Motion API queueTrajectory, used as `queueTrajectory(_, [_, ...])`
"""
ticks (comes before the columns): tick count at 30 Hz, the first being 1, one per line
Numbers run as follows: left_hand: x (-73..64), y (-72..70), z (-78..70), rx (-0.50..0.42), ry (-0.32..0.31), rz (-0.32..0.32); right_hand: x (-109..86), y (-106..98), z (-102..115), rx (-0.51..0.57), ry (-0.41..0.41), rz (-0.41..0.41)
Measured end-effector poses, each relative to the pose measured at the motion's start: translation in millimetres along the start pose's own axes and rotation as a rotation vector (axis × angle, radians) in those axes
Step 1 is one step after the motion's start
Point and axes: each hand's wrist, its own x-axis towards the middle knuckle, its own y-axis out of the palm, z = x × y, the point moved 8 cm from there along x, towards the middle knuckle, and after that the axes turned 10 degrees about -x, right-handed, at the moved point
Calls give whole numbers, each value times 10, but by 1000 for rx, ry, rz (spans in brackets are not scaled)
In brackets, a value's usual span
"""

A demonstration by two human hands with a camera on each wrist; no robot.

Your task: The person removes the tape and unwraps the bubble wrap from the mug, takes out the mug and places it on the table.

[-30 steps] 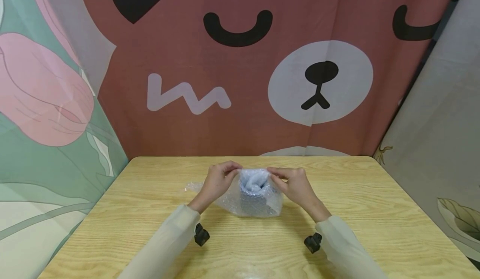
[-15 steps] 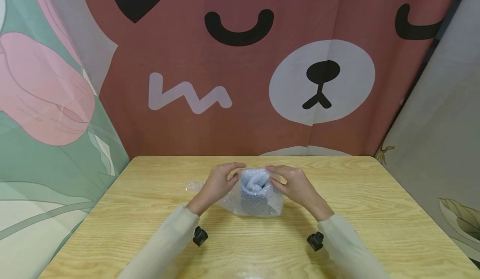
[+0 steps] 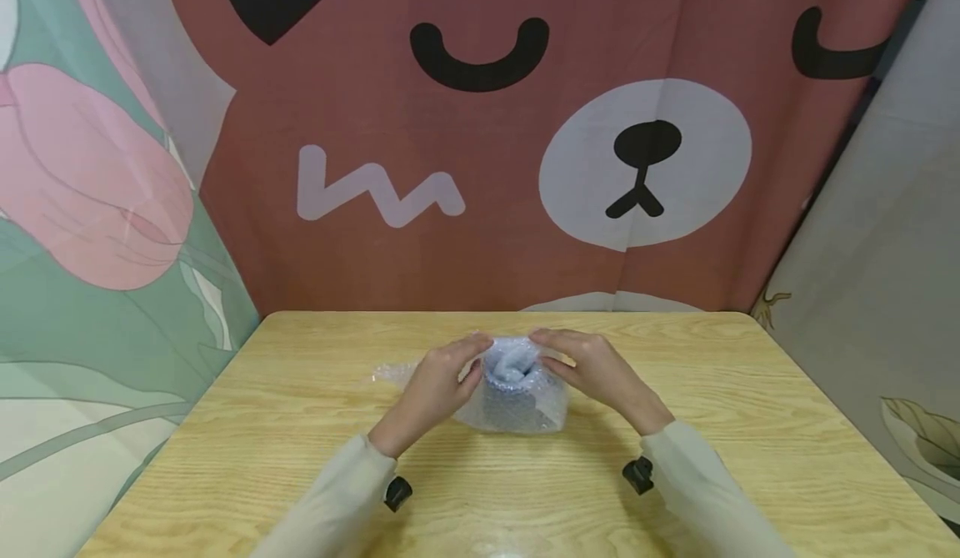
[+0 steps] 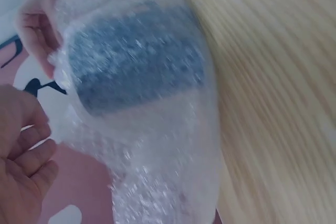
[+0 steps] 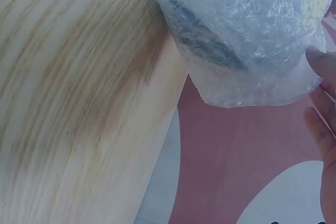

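Below the frame's centre, bubble wrap (image 3: 551,408) encloses a blue object (image 3: 508,408) on the tabletop (image 3: 495,491); wrapping seems mostly done, a loose end (image 3: 392,372) at left remaining. Fingers of the left hand (image 3: 435,381) are parted; whether the right hand (image 3: 598,366) pinches, I cannot tell.

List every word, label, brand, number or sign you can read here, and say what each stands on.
No readable text in any view.
Bubble wrap: no print seen.
Dark blue object inside it: too blurred through the wrap to tell.
Black wrist cameras: any marking is too small to read.
Backdrop: drawn shapes only; its pale zigzag looks like decoration, not clear lettering.
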Motion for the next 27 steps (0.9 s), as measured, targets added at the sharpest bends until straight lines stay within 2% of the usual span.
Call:
queueTrajectory(3, [-8, 7, 28, 58, 22, 17, 10, -2, 39, -29, -39, 8])
queueTrajectory(8, [0, 28, 150, 46, 5, 18, 25, -14, 101, -52, -87, 18])
queueTrajectory(13, [-2, 38, 247, 12, -3, -28, 23, -8, 123, -62, -88, 32])
queueTrajectory(20, [27, 21, 272, 4, 25, -96, 21, -9, 122, -71, -81, 23])
queueTrajectory(27, [62, 1, 316, -34, -9, -142, 27, -14, 118, -76, -76, -16])
